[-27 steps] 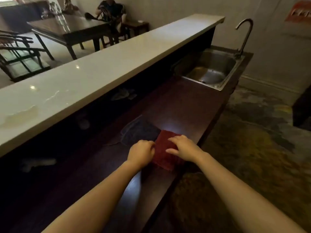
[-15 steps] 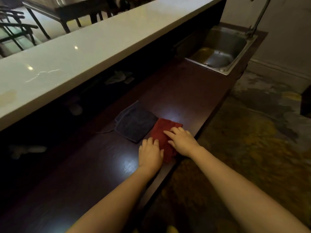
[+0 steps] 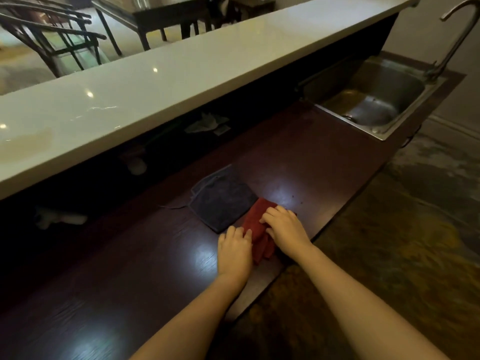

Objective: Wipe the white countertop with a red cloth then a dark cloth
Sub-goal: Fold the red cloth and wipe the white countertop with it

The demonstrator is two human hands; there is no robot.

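Right hand (image 3: 285, 227) grips the bunched red cloth (image 3: 255, 224), apparently gathering it for wiping. Left hand (image 3: 233, 249) lies flat, fingertips steadying its edge; dark cloth (image 3: 223, 201) lies spare beside

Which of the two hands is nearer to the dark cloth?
Left. The left hand lies just below the near corner of the dark cloth, almost touching it. The right hand rests on the red cloth, which lies between it and the dark cloth.

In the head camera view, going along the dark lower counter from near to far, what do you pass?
left hand → red cloth → dark cloth → sink → faucet
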